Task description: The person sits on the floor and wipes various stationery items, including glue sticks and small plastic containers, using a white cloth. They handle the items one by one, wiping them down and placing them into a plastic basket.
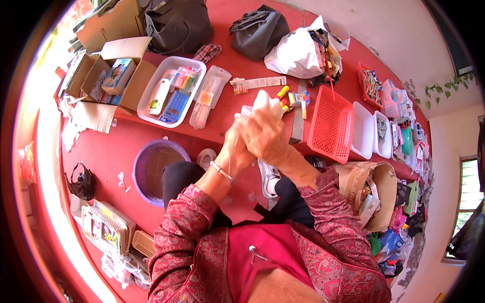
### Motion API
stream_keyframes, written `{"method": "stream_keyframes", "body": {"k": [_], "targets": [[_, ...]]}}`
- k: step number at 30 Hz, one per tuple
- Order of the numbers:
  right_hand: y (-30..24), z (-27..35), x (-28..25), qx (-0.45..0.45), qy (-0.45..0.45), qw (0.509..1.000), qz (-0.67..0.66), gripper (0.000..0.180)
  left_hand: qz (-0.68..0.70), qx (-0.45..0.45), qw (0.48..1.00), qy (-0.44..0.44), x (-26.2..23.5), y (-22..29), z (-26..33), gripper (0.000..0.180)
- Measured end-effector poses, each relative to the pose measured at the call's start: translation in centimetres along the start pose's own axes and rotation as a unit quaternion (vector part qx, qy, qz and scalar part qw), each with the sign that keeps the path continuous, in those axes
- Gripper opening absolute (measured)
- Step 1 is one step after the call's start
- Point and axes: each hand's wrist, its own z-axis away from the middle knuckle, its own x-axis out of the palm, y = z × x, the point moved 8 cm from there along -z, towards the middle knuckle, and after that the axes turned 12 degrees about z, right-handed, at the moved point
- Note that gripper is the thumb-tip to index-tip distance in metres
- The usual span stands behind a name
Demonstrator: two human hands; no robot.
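My left hand (pixel 235 143), with a bangle (pixel 222 172) at its wrist, is pressed against my right hand (pixel 264 132) above the near edge of the red table (pixel 222 132). Both are closed, their fingers overlapping. Glare washes out the fingertips, and whatever lies between the hands is hidden. Just beyond them are small yellow, red and blue tubes (pixel 283 92). A long clear package (pixel 260 82) lies behind these. To the left rest a clear plastic pouch (pixel 204 108) and a white tray (pixel 143 96) of pens and stationery packs.
Right of my hands are a red basket (pixel 328 121) and white trays (pixel 361 130). Opened cardboard boxes (pixel 132 81), dark bags (pixel 179 25) and a white plastic bag (pixel 298 53) line the back. Below stand a purple basin (pixel 143 189) and a carton (pixel 385 189) by my legs.
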Motion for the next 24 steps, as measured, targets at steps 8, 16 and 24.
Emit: {"method": "stream_keyframes", "body": {"k": [8,16,24], "targets": [[10.1,2.2,-1.6,0.421,0.025,0.803,-0.421,0.016,-0.072,-0.002,0.997,-0.039,4.0,0.5,1.3,0.051],[3.8,-2.2,-1.7,0.119,0.016,0.989,-0.091,0.007,-0.642,0.264,0.714,-0.091,4.1,1.5,1.5,0.039],[14.7,0.3,1.8,0.430,-0.004,0.870,-0.241,0.013,-0.440,0.111,0.889,-0.058,4.4,-1.2,2.2,0.042]]}}
